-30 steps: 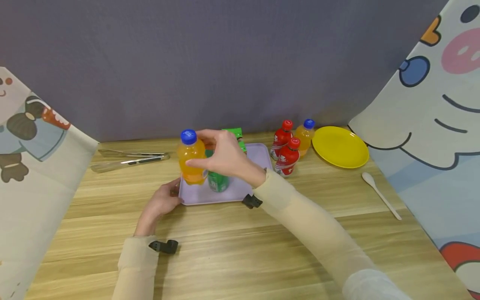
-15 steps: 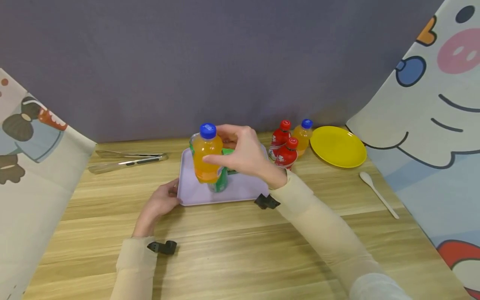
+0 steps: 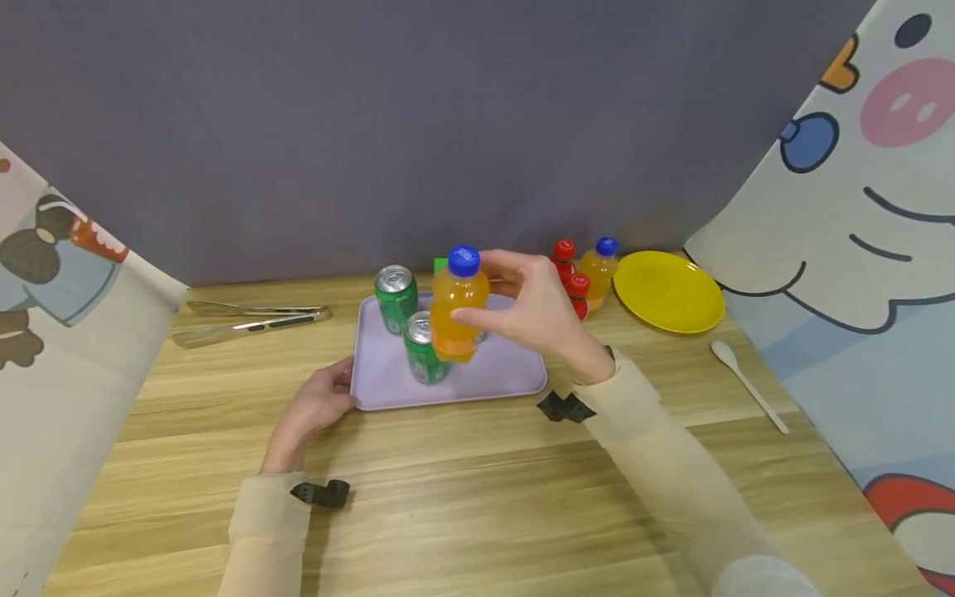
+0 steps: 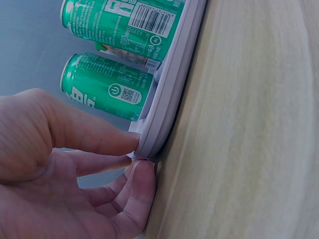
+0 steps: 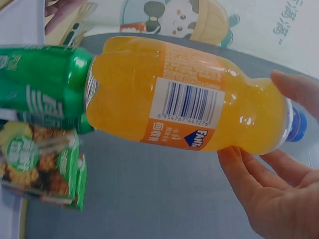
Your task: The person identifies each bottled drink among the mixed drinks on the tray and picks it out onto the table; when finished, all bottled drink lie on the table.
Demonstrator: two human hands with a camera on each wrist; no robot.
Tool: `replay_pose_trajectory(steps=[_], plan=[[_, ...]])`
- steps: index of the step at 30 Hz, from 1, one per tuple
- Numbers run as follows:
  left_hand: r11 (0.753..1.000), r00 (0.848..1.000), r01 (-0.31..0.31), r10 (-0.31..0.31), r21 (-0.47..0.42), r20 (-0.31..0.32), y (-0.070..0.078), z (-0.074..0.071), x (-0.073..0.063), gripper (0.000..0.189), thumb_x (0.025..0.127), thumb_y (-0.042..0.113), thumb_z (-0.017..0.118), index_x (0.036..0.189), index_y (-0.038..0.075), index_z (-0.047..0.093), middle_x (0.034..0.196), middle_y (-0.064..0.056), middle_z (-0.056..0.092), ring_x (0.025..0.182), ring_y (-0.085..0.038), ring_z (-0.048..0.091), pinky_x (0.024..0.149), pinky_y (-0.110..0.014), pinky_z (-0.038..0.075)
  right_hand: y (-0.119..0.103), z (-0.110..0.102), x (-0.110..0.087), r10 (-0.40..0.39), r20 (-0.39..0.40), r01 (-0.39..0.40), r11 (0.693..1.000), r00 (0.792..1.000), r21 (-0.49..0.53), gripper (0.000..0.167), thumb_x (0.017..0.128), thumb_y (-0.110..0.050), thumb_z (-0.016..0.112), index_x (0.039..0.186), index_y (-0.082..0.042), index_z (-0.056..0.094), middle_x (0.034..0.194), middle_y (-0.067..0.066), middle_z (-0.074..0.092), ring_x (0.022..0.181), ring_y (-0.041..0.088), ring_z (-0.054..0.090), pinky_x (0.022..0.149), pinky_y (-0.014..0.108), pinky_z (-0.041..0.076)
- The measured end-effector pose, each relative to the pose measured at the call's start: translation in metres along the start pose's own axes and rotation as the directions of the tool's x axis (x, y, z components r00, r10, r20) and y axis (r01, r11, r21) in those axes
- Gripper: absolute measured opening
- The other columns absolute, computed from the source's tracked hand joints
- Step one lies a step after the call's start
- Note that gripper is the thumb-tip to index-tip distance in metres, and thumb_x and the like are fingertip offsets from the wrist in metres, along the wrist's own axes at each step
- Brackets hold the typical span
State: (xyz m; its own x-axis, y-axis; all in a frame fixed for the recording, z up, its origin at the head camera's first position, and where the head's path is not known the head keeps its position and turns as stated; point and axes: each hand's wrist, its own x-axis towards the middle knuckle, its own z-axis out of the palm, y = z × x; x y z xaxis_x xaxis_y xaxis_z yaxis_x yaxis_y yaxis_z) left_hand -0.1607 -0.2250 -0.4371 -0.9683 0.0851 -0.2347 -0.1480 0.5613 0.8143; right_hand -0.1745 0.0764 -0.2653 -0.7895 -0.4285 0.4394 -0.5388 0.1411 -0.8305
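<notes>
My right hand point(image 3: 540, 315) grips an orange soda bottle point(image 3: 457, 307) with a blue cap, around its upper part, and holds it upright over the lilac tray point(image 3: 500, 383). The barcode on its label point(image 5: 192, 102) faces the right wrist camera. At the tray's near left corner, my left hand point(image 3: 319, 402) pinches the rim, thumb point(image 4: 99, 132) on top and fingers at the outer side. Two green cans point(image 3: 395, 297) stand on the tray's left half; the bottle partly covers the nearer can point(image 3: 424, 352). A green snack pack point(image 5: 42, 162) lies behind, mostly hidden in the head view.
Right of the tray are two red bottles point(image 3: 564, 251), partly behind my right hand, and another orange bottle point(image 3: 598, 269). Beyond them are a yellow plate point(image 3: 667, 290) and a pale spoon point(image 3: 749, 385). Metal tongs point(image 3: 257, 323) lie at the left, near the grey back wall point(image 3: 448, 124).
My right hand has carried the orange soda bottle rightward from the tray's left edge to above its middle, uncovering the green cans. My left hand stays at the tray corner.
</notes>
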Motion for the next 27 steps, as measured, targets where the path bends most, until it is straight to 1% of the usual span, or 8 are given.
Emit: replay_pose_trajectory(steps=[2,5,8,10,15,23,27], plan=[[1.0,1.0,0.011,-0.011,0.01,0.0,0.0,0.0,0.0,0.076,0.075,-0.01,0.058,0.145,-0.009,0.028,0.108,-0.026,0.055,0.098,-0.033,0.056,0.076,-0.035,0.048,0.007,-0.005,-0.003,-0.003,-0.012,0.003,1.0,1.0,-0.006,0.04,0.072,0.006,0.078,0.109,0.009,0.064,0.104,0.015,0.067,0.093,0.025,0.063,0.083,0.04,0.05],[1.0,1.0,0.019,-0.019,0.016,0.001,-0.001,0.0,0.001,0.076,0.076,-0.01,0.058,0.145,-0.009,0.028,0.109,-0.026,0.055,0.098,-0.033,0.055,0.078,-0.037,0.047,0.025,-0.012,-0.006,-0.011,-0.025,0.011,1.0,1.0,0.0,0.042,0.071,0.004,0.08,0.111,0.006,0.065,0.104,0.012,0.068,0.093,0.022,0.064,0.083,0.037,0.051],[1.0,1.0,0.019,-0.019,0.017,-0.002,-0.001,0.0,0.001,0.075,0.076,-0.01,0.058,0.145,-0.008,0.028,0.109,-0.026,0.056,0.098,-0.033,0.054,0.079,-0.038,0.047,0.042,-0.018,-0.01,-0.009,-0.037,0.009,1.0,0.999,-0.001,0.046,0.071,0.0,0.081,0.114,0.002,0.066,0.105,0.008,0.068,0.093,0.019,0.064,0.083,0.034,0.051],[1.0,1.0,0.018,-0.018,0.02,-0.002,-0.002,0.0,0.002,0.075,0.076,-0.009,0.058,0.145,-0.008,0.028,0.109,-0.026,0.057,0.097,-0.033,0.054,0.079,-0.039,0.046,0.049,-0.022,-0.013,-0.004,-0.042,0.004,1.0,0.999,0.0,0.047,0.071,-0.003,0.082,0.116,0.001,0.065,0.106,0.007,0.068,0.094,0.019,0.064,0.083,0.034,0.051],[1.0,1.0,0.021,-0.021,0.023,0.001,-0.002,0.0,0.002,0.076,0.076,-0.009,0.058,0.145,-0.008,0.028,0.109,-0.026,0.057,0.096,-0.032,0.054,0.079,-0.039,0.046,0.056,-0.03,-0.023,0.023,-0.053,-0.022,1.0,0.998,0.012,0.048,0.072,-0.003,0.082,0.117,0.001,0.065,0.107,0.009,0.067,0.093,0.02,0.065,0.082,0.035,0.051],[0.999,0.999,0.031,-0.031,0.024,0.006,-0.001,-0.001,0.002,0.077,0.076,-0.009,0.059,0.146,-0.007,0.028,0.112,-0.027,0.056,0.099,-0.034,0.054,0.081,-0.041,0.045,0.058,-0.046,-0.038,0.081,-0.072,-0.076,0.995,0.994,0.066,0.049,0.072,0.004,0.079,0.118,0.004,0.063,0.11,0.014,0.066,0.094,0.027,0.065,0.082,0.035,0.051],[0.999,0.999,0.037,-0.037,0.022,0.008,-0.001,0.0,0.001,0.077,0.076,-0.009,0.059,0.146,-0.007,0.027,0.113,-0.027,0.055,0.1,-0.034,0.053,0.082,-0.041,0.046,0.06,-0.055,-0.046,0.122,-0.073,-0.118,0.992,0.99,0.054,0.05,0.072,0.003,0.08,0.118,0.004,0.063,0.112,0.014,0.065,0.095,0.026,0.064,0.082,0.034,0.051]])
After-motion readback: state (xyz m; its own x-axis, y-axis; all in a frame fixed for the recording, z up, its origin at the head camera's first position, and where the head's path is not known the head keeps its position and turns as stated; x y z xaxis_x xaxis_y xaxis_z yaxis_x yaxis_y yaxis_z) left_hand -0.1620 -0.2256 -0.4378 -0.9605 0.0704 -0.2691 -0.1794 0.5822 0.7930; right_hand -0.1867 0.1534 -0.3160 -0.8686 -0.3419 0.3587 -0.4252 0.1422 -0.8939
